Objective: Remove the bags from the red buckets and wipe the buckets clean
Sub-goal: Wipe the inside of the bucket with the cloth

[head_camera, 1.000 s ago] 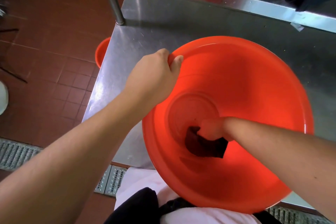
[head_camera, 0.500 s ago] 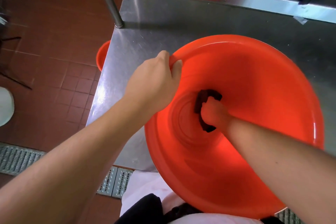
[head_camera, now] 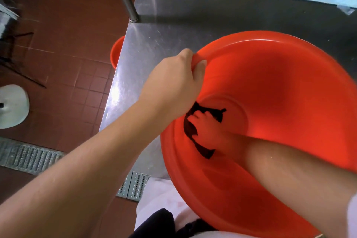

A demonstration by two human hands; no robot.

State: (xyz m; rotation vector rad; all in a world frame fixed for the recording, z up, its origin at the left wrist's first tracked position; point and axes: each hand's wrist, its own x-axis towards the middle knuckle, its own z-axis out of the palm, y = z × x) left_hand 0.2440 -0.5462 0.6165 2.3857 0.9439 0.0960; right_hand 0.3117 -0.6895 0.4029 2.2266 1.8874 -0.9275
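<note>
With the left hand (head_camera: 173, 85) keeping its curled grip on the rim of the red bucket (head_camera: 280, 90), tilted at the worktop's (head_camera: 154, 30) near left corner, the right hand (head_camera: 204, 127) has swept the clutched dark cloth (head_camera: 190, 127) across the bucket's base to its left side, so wiping is well underway.

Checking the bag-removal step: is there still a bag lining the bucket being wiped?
No, the red bucket shows bare plastic inside, with only a dark cloth under the right hand.
</note>
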